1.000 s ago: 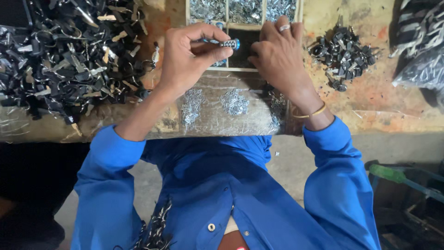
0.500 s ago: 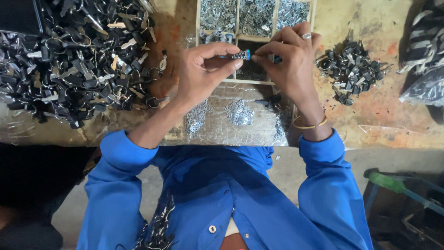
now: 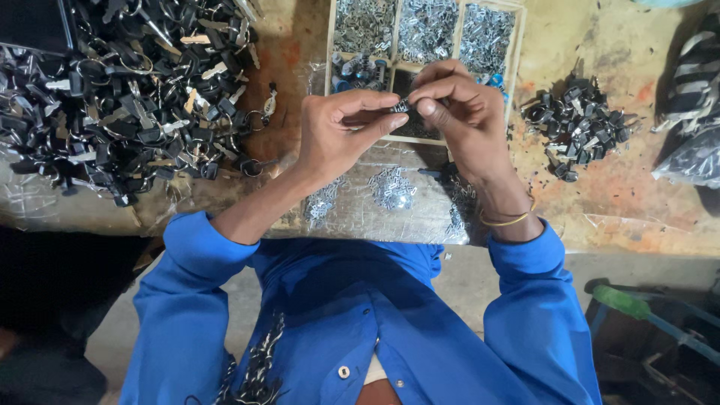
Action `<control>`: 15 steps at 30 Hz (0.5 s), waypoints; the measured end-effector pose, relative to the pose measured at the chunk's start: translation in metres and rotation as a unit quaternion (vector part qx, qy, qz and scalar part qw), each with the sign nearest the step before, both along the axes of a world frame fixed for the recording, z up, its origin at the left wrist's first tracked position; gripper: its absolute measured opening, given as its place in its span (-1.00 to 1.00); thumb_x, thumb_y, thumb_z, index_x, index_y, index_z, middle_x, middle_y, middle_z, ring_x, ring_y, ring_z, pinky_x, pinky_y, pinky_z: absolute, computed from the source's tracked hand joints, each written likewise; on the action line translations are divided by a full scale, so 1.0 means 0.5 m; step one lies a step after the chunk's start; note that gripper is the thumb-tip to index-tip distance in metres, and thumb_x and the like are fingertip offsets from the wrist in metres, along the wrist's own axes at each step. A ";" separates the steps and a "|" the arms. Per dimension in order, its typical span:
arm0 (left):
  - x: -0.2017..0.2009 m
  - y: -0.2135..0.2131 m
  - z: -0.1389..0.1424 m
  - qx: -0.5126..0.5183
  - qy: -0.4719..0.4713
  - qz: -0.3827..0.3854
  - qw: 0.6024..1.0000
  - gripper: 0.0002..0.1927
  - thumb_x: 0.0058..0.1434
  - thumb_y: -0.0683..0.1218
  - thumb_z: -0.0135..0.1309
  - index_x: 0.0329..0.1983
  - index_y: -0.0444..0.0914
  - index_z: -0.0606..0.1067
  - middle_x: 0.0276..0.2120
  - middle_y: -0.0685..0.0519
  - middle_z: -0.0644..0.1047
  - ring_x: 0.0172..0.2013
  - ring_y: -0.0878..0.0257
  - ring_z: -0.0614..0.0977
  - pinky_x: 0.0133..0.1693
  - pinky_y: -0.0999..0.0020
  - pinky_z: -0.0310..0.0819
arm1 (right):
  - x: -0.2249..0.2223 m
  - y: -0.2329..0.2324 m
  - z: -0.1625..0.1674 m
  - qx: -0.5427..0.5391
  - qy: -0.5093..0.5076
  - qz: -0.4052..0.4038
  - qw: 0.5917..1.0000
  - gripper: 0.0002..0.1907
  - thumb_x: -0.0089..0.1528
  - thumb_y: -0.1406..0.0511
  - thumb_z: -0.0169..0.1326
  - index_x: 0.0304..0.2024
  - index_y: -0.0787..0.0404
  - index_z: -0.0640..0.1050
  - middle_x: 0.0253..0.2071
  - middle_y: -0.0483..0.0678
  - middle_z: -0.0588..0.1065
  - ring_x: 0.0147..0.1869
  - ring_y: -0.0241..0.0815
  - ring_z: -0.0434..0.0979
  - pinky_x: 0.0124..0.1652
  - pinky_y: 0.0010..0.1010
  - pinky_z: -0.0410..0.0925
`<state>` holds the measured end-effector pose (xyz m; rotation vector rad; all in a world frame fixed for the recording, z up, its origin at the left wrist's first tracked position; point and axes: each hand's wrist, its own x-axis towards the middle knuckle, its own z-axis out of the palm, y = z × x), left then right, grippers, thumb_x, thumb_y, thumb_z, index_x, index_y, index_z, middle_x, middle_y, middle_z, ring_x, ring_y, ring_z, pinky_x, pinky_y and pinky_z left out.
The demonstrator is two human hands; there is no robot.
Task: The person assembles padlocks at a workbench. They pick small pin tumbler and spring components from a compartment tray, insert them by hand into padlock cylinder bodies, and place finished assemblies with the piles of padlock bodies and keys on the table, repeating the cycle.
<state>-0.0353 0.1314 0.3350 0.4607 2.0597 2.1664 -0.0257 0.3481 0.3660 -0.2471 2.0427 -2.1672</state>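
Left hand [image 3: 341, 131]: fingers curled, thumb and forefinger pinched together on a small dark metal part [image 3: 400, 106], held above the wooden tray [image 3: 520, 45].

Right hand [image 3: 459, 112]: fingers bent inward, fingertips closed on the same small part from the right side; the two hands meet at it. A thin gold bangle [image 3: 504, 220] sits on the right wrist.

Wooden tray: far centre of the bench, divided into compartments; the far ones hold fine silvery metal pieces, one on the near left holds bluish and dark pieces. The hands cover part of its near edge.

Clear plastic sheet [image 3: 390, 214]: near the person, crinkled and glossy, with small clusters of silvery pieces [image 3: 391, 187] lying on it.

Large heap of keys and rings [image 3: 120, 90]: far left, black heads, bright shanks, tangled.

Small heap of dark parts [image 3: 576, 127]: right of the tray, well apart from the hands.

Bench top [image 3: 637, 180]: worn, orange-brown, stained.

Sleeves [image 3: 187, 300]: blue cloth, buttoned shirt.
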 end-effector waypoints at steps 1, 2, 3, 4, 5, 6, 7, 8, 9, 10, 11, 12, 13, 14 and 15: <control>0.000 0.000 0.000 0.002 0.000 0.001 1.000 -0.76 0.27 -0.25 0.32 -0.01 -0.39 0.61 -0.14 -0.08 0.69 -0.14 0.26 0.76 -0.07 0.42 0.76 | 0.001 -0.001 -0.002 -0.018 -0.039 0.000 0.999 -0.88 0.38 0.52 0.14 -0.05 0.37 0.63 0.09 -0.02 0.45 0.04 -0.28 0.45 -0.01 -0.47 0.37; 0.000 0.000 0.000 0.003 0.001 0.001 1.000 -0.76 0.27 -0.26 0.32 -0.02 -0.40 0.61 -0.15 -0.08 0.69 -0.14 0.26 0.76 -0.06 0.41 0.76 | 0.001 -0.002 -0.004 -0.037 -0.078 0.000 0.996 -0.86 0.38 0.53 0.11 -0.04 0.36 0.64 0.08 -0.02 0.45 -0.01 -0.29 0.46 -0.08 -0.48 0.38; 0.002 0.001 0.000 0.010 -0.003 0.001 1.000 -0.76 0.27 -0.26 0.32 -0.02 -0.41 0.61 -0.15 -0.09 0.69 -0.14 0.25 0.76 -0.06 0.41 0.75 | 0.001 -0.003 -0.005 -0.036 -0.071 0.003 0.997 -0.86 0.39 0.53 0.10 -0.03 0.36 0.63 0.08 -0.03 0.45 0.00 -0.29 0.47 -0.07 -0.48 0.39; 0.003 0.001 0.000 0.017 -0.007 0.000 1.000 -0.76 0.26 -0.26 0.32 -0.03 -0.42 0.61 -0.15 -0.09 0.69 -0.14 0.25 0.76 -0.06 0.41 0.75 | 0.001 -0.004 -0.006 -0.034 -0.064 0.005 0.997 -0.85 0.40 0.53 0.09 -0.03 0.36 0.63 0.08 -0.03 0.44 0.01 -0.29 0.47 -0.05 -0.47 0.41; 0.004 0.001 0.000 0.024 -0.010 0.000 1.000 -0.76 0.26 -0.26 0.32 -0.03 -0.42 0.60 -0.15 -0.09 0.69 -0.13 0.25 0.75 -0.06 0.41 0.75 | 0.001 -0.005 -0.007 -0.033 -0.056 0.008 0.998 -0.85 0.40 0.54 0.08 -0.02 0.36 0.62 0.08 -0.04 0.44 0.03 -0.29 0.48 -0.04 -0.47 0.42; 0.004 0.001 0.000 0.030 -0.018 -0.004 0.999 -0.77 0.27 -0.27 0.31 -0.03 -0.43 0.60 -0.15 -0.09 0.69 -0.13 0.24 0.76 -0.05 0.41 0.74 | 0.001 -0.005 -0.007 -0.036 -0.054 0.009 0.998 -0.85 0.40 0.54 0.08 -0.01 0.36 0.62 0.08 -0.04 0.44 0.03 -0.29 0.48 -0.03 -0.47 0.42; 0.004 0.001 0.000 0.037 -0.026 -0.008 0.999 -0.77 0.28 -0.28 0.30 -0.02 -0.43 0.60 -0.16 -0.09 0.69 -0.12 0.24 0.76 -0.04 0.41 0.74 | 0.002 -0.005 -0.008 -0.039 -0.052 0.010 0.998 -0.85 0.40 0.54 0.08 -0.01 0.36 0.62 0.07 -0.05 0.43 0.03 -0.29 0.48 -0.03 -0.47 0.42; 0.004 0.000 0.000 0.043 -0.034 -0.012 0.998 -0.77 0.29 -0.28 0.29 -0.02 -0.44 0.59 -0.16 -0.09 0.69 -0.11 0.24 0.76 -0.03 0.41 0.73 | 0.002 -0.006 -0.009 -0.042 -0.050 0.011 0.998 -0.84 0.40 0.54 0.08 -0.01 0.36 0.62 0.06 -0.05 0.43 0.03 -0.29 0.48 -0.02 -0.46 0.42; 0.003 0.000 0.000 0.043 -0.029 -0.011 0.999 -0.78 0.28 -0.29 0.29 -0.03 -0.44 0.59 -0.16 -0.09 0.69 -0.11 0.24 0.76 -0.02 0.40 0.74 | 0.003 -0.006 -0.010 -0.027 -0.040 0.007 0.999 -0.85 0.40 0.54 0.09 -0.01 0.36 0.63 0.06 -0.05 0.44 0.04 -0.30 0.47 -0.02 -0.46 0.42; 0.004 -0.001 -0.001 0.042 -0.025 -0.010 0.999 -0.78 0.28 -0.29 0.29 -0.03 -0.44 0.60 -0.16 -0.09 0.69 -0.10 0.23 0.75 -0.02 0.40 0.74 | 0.004 -0.008 -0.011 -0.012 -0.031 0.005 0.999 -0.85 0.41 0.54 0.10 -0.01 0.35 0.63 0.05 -0.05 0.44 0.05 -0.30 0.47 -0.02 -0.46 0.41; 0.004 -0.002 -0.002 0.042 -0.021 -0.009 0.999 -0.79 0.28 -0.30 0.29 -0.04 -0.45 0.60 -0.15 -0.10 0.69 -0.10 0.23 0.75 -0.01 0.40 0.74 | 0.004 -0.009 -0.013 0.004 -0.022 0.003 1.000 -0.85 0.41 0.54 0.11 -0.01 0.35 0.63 0.05 -0.05 0.44 0.06 -0.30 0.47 -0.02 -0.46 0.40; 0.004 -0.003 -0.002 0.046 -0.018 -0.008 0.999 -0.79 0.28 -0.30 0.30 -0.05 -0.44 0.60 -0.15 -0.10 0.69 -0.10 0.23 0.75 -0.01 0.40 0.74 | 0.005 -0.010 -0.013 0.015 -0.013 0.001 1.000 -0.85 0.41 0.53 0.11 0.00 0.35 0.63 0.05 -0.04 0.44 0.07 -0.29 0.46 0.00 -0.46 0.39; 0.004 -0.003 -0.003 0.050 -0.014 -0.008 0.999 -0.80 0.27 -0.30 0.30 -0.05 -0.44 0.60 -0.16 -0.10 0.69 -0.10 0.23 0.75 -0.01 0.40 0.74 | 0.005 -0.013 -0.013 0.025 -0.004 -0.001 1.000 -0.85 0.41 0.53 0.12 0.00 0.35 0.63 0.05 -0.04 0.45 0.08 -0.29 0.46 0.01 -0.46 0.38; 0.004 -0.004 -0.004 0.054 -0.012 -0.007 0.998 -0.80 0.27 -0.30 0.31 -0.06 -0.44 0.60 -0.16 -0.10 0.69 -0.10 0.23 0.75 -0.01 0.40 0.74 | 0.006 -0.016 -0.013 0.035 0.004 -0.004 0.999 -0.85 0.41 0.53 0.12 0.00 0.35 0.63 0.05 -0.04 0.45 0.09 -0.28 0.46 0.02 -0.46 0.37; 0.003 -0.005 -0.005 0.054 -0.011 -0.007 0.998 -0.80 0.27 -0.30 0.31 -0.06 -0.44 0.60 -0.16 -0.10 0.69 -0.10 0.25 0.75 -0.02 0.41 0.74 | 0.005 -0.019 -0.011 0.050 0.023 -0.006 0.998 -0.84 0.40 0.54 0.14 0.01 0.35 0.64 0.06 -0.03 0.46 0.12 -0.27 0.46 0.06 -0.44 0.38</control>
